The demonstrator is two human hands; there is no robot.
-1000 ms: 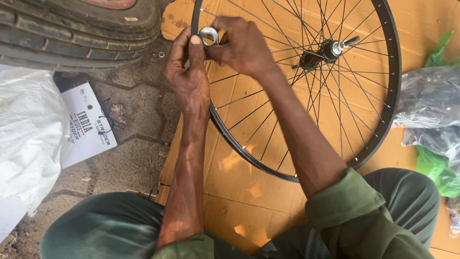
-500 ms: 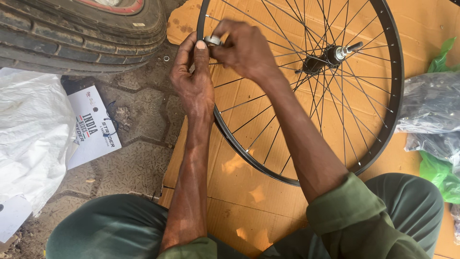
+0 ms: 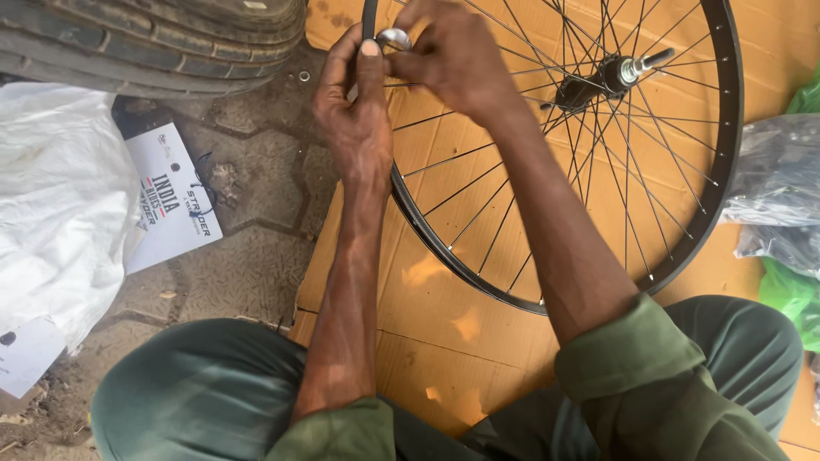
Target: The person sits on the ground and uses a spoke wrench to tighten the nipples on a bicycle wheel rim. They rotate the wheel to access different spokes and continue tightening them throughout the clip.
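Spoke work at the rim of a bicycle wheel [image 3: 722, 171].
We pinch a small metal tool [image 3: 394, 37] between left hand [image 3: 354, 111] and right hand [image 3: 453, 60]; the spokes [image 3: 512, 171] appear laced, adjustment seemingly unfinished.

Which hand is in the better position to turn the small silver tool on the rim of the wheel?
Probably the right hand: its fingertips pinch the small silver tool at the black wheel rim. The left hand grips the rim beside it, with its thumb up against the tool, so it seems to steady the wheel.

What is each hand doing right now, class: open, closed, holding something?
Left hand: closed on the wheel rim.
Right hand: closed, pinching a small metal tool.
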